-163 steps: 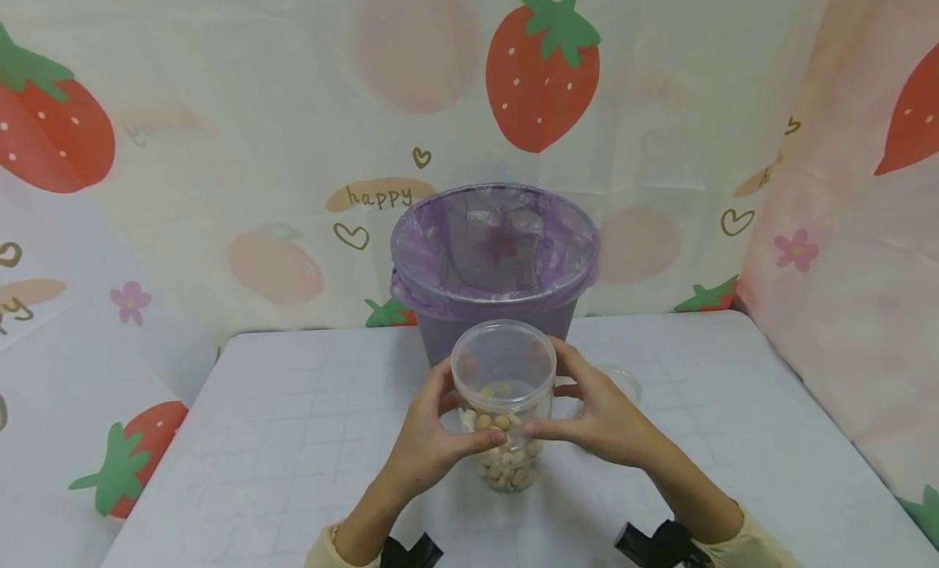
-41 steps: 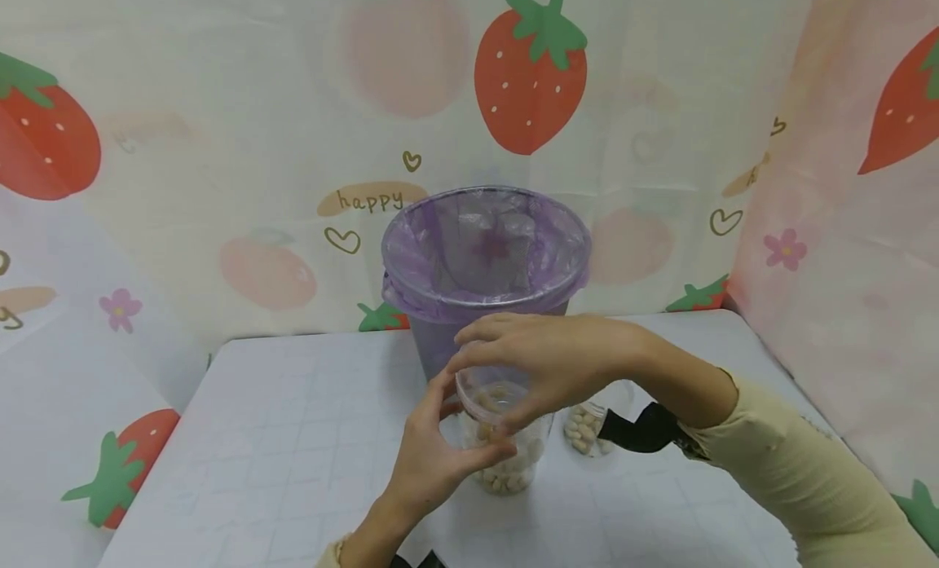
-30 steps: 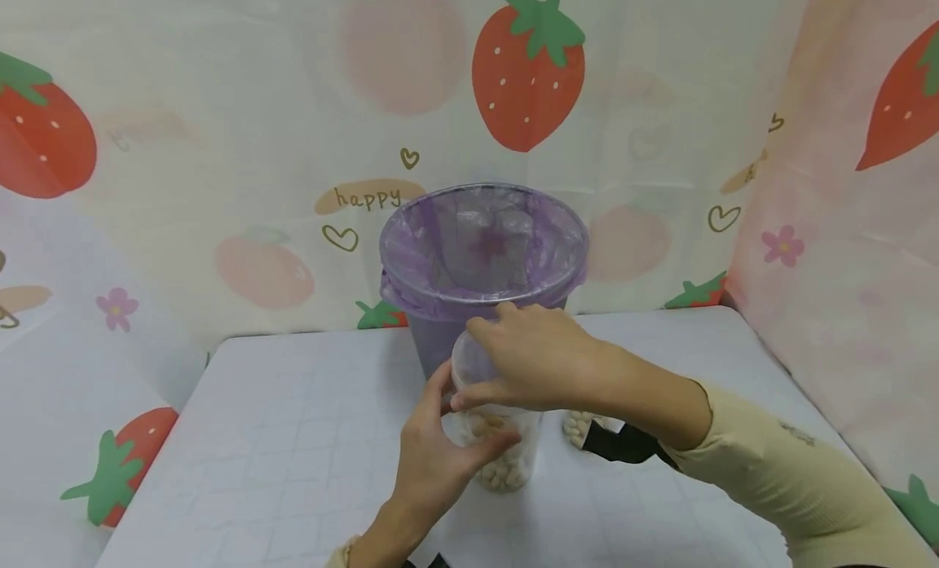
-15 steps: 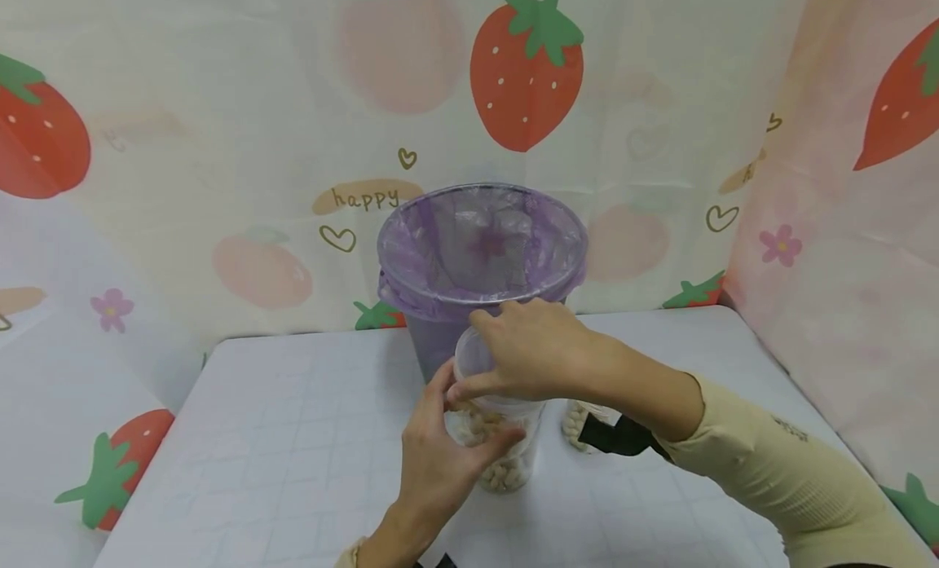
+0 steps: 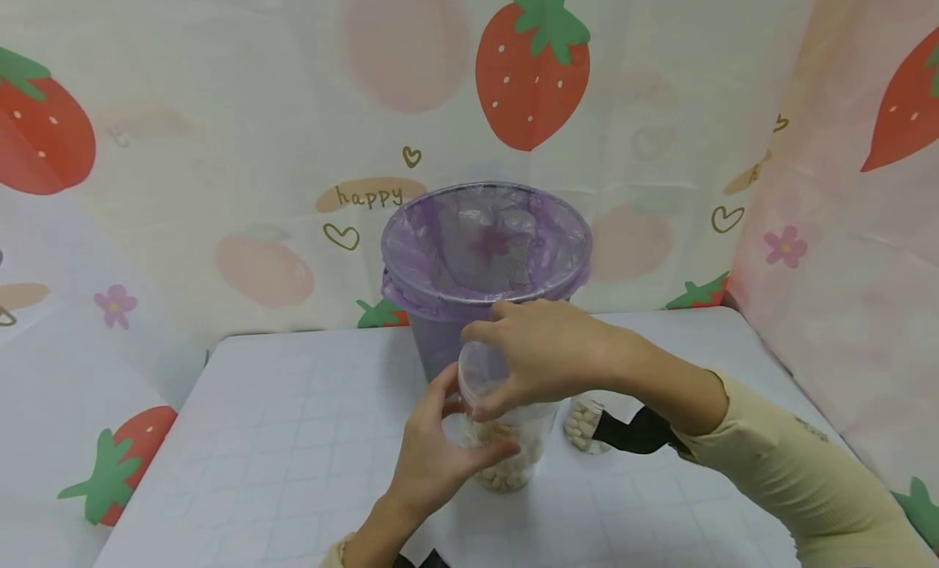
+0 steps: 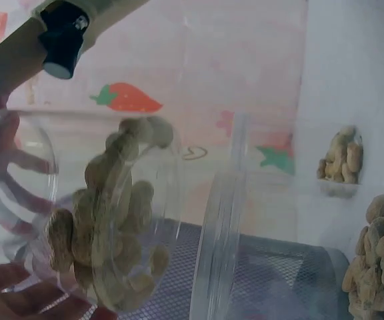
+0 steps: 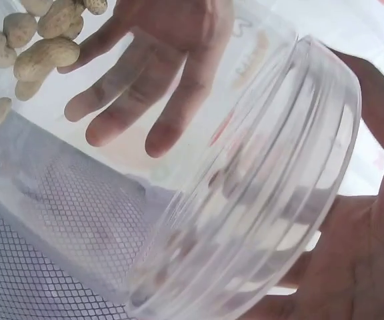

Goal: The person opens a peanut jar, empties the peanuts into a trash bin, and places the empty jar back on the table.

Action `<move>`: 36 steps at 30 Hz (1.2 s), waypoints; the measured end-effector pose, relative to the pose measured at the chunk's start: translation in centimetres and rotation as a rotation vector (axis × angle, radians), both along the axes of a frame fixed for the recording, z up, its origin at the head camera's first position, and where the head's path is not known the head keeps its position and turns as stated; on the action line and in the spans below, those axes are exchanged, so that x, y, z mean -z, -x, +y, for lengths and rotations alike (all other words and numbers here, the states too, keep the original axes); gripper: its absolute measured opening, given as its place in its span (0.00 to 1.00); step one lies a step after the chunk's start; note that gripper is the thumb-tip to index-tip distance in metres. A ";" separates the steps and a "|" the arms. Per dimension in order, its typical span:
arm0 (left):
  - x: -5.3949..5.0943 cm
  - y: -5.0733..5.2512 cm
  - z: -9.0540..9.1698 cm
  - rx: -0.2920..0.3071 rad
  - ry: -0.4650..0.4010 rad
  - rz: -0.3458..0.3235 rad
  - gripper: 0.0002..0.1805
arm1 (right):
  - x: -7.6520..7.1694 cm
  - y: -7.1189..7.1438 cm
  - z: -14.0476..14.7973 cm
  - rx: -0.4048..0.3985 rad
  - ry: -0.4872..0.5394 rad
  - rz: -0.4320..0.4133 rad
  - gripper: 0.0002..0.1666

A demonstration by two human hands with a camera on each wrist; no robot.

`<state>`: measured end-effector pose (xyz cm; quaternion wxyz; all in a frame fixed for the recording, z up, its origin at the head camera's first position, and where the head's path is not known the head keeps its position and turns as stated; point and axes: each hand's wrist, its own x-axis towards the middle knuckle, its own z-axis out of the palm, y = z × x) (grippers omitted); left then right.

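A clear plastic jar with peanuts at its bottom stands upright over a second clear peanut jar; whether they touch is unclear. My left hand grips the upper jar's side, its thumb across the front. From above, my right hand grips the lid, fingers at the far edge and thumb on the near side. Ridges run round the lid in the right wrist view, where left fingers show through the clear wall. Most of the lid is hidden by the right hand in the head view.
Right of the stack, a third jar with peanuts stands on the white table, partly covered by the black wrist camera. A purple mesh bin with a plastic liner is close behind. Strawberry-print cloth surrounds the table.
My right hand has left the jar's right side for the lid on top. Over the last second its fingers and wrist turn slightly back and forth; the left hand stays nearly still.
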<state>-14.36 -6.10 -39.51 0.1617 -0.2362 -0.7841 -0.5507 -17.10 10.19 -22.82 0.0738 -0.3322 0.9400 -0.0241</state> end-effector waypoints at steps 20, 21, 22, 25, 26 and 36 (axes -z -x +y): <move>0.4 1.1 -2.1 0.302 -0.010 -0.202 0.46 | -3.0 0.6 3.4 -0.454 0.175 -0.088 0.42; 0.4 1.1 -2.2 0.292 -0.013 -0.204 0.47 | -3.1 0.6 3.5 -0.452 0.183 -0.082 0.42; 0.4 1.1 -2.2 0.282 -0.015 -0.205 0.47 | -3.2 0.6 3.6 -0.448 0.193 -0.078 0.42; 0.4 1.2 -2.2 0.266 -0.021 -0.186 0.47 | -3.2 0.5 3.8 -0.428 0.195 -0.075 0.41; 0.4 1.2 -2.2 0.263 -0.023 -0.181 0.47 | -3.1 0.5 3.8 -0.422 0.194 -0.078 0.41; 0.6 1.2 -2.3 0.249 -0.030 -0.145 0.47 | -2.4 0.7 3.9 -0.362 0.165 -0.091 0.44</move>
